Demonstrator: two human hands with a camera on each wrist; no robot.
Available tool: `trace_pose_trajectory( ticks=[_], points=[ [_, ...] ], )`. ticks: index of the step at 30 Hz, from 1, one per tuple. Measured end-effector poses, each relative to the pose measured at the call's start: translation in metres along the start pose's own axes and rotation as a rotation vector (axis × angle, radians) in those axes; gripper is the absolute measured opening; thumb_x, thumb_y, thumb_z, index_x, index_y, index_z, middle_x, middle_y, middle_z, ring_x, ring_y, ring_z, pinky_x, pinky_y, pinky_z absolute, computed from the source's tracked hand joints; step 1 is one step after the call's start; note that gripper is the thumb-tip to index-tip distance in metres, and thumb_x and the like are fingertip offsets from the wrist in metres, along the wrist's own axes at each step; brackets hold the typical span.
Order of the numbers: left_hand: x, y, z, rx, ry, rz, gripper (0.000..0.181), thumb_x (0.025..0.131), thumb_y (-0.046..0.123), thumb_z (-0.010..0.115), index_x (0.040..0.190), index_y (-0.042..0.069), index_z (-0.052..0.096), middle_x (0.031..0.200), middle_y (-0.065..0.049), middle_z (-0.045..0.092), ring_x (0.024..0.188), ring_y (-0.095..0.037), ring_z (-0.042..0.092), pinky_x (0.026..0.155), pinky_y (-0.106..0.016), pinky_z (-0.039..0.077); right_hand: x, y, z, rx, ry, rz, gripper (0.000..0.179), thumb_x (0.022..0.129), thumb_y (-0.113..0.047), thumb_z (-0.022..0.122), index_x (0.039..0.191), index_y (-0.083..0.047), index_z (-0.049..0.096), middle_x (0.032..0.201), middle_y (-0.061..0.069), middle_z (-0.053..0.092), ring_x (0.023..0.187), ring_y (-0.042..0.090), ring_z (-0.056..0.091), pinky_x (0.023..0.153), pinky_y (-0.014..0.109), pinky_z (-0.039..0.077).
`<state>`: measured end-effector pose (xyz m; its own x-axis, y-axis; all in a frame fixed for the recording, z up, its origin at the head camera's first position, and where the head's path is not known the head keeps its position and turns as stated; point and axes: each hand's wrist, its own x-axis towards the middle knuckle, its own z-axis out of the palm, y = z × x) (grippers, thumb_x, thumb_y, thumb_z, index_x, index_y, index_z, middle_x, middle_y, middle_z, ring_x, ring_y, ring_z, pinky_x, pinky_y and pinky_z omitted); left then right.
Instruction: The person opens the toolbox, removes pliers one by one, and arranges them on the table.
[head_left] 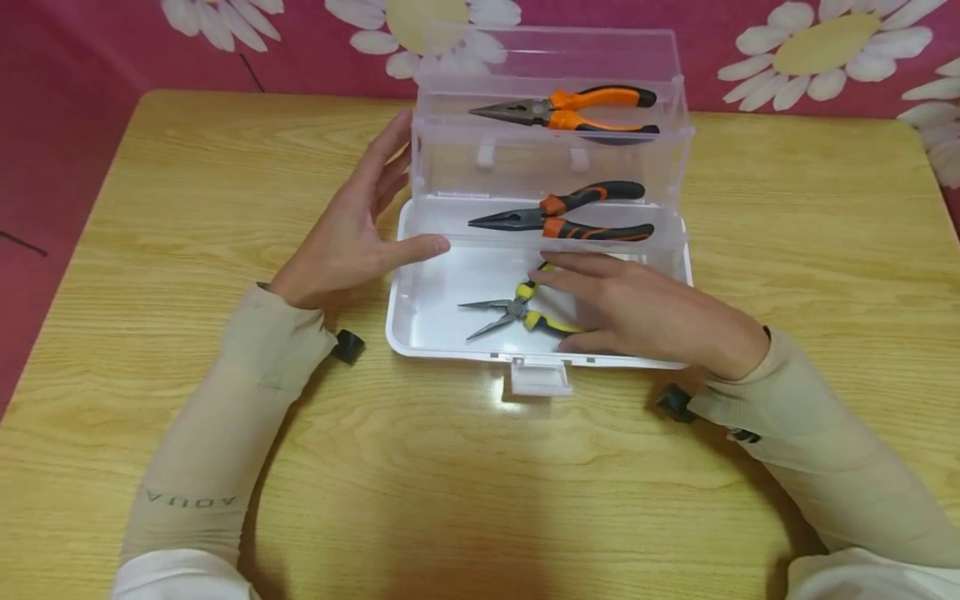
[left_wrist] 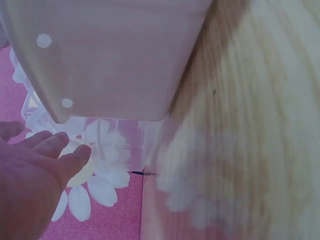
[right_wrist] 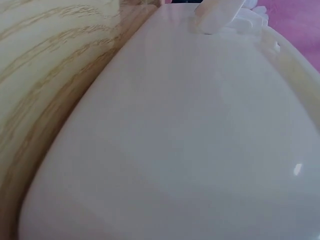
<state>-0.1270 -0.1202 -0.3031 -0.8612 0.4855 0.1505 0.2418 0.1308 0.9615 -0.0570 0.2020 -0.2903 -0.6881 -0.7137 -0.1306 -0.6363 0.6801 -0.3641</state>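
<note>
A white toolbox (head_left: 450,344) stands with its clear stacked trays (head_left: 442,167) raised. In its bottom lie needle-nose pliers with yellow and black handles (head_left: 517,308), tips apart and pointing left. My right hand (head_left: 648,312) is over those handles, fingers extended, fingertips right at the upper handle; part of the handles is hidden. Beside the left end of the toolbox, my left hand (head_left: 348,221) has its fingers spread, the thumb reaching over the rim. The left wrist view shows the left hand (left_wrist: 37,175) with straight fingers near the trays. The right wrist view shows only the toolbox wall (right_wrist: 175,125).
Orange-handled needle-nose pliers (head_left: 562,111) lie in the upper tray. Black and orange needle-nose pliers (head_left: 562,218) are in the tray below. A white latch (head_left: 540,377) hangs from the front rim. The wooden table (head_left: 465,492) meets a pink flowered wall (head_left: 600,50).
</note>
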Motion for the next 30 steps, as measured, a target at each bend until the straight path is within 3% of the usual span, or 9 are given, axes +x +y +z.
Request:
trace_pose_trajectory(
  ticks=[8, 20, 30],
  points=[
    [0.0020, -0.0021, 0.0005, 0.032, -0.002, -0.006, 0.113, 0.082, 0.004, 0.085, 0.167, 0.026, 0.015, 0.174, 0.010, 0.022, 0.160, -0.008, 0.026, 0.134, -0.029, 0.025, 0.0019, 0.0014, 0.0037, -0.035, -0.021, 0.031, 0.080, 0.085, -0.036, 0.086, 0.153, -0.014, 0.050, 0.161, 0.016, 0.047, 0.148, 0.040, 0.045, 0.115, 0.058, 0.049],
    [0.0043, -0.0036, -0.0008, 0.012, -0.014, -0.003, 0.118, 0.079, 0.005, 0.088, 0.167, 0.027, 0.013, 0.174, 0.011, 0.018, 0.161, -0.007, 0.022, 0.135, -0.031, 0.022, 0.0032, 0.0010, 0.0062, -0.098, 0.008, 0.015, 0.083, 0.077, -0.033, 0.093, 0.149, -0.014, 0.056, 0.153, 0.016, 0.054, 0.141, 0.041, 0.052, 0.119, 0.062, 0.043],
    [0.0066, -0.0039, -0.0027, 0.035, -0.018, -0.009, 0.119, 0.078, 0.004, 0.088, 0.168, 0.027, 0.012, 0.175, 0.012, 0.016, 0.161, -0.006, 0.023, 0.135, -0.031, 0.022, 0.0046, -0.0004, 0.0066, -0.066, -0.029, 0.067, 0.088, 0.077, -0.030, 0.093, 0.153, -0.017, 0.050, 0.161, 0.015, 0.046, 0.145, 0.039, 0.047, 0.116, 0.057, 0.048]
  ],
)
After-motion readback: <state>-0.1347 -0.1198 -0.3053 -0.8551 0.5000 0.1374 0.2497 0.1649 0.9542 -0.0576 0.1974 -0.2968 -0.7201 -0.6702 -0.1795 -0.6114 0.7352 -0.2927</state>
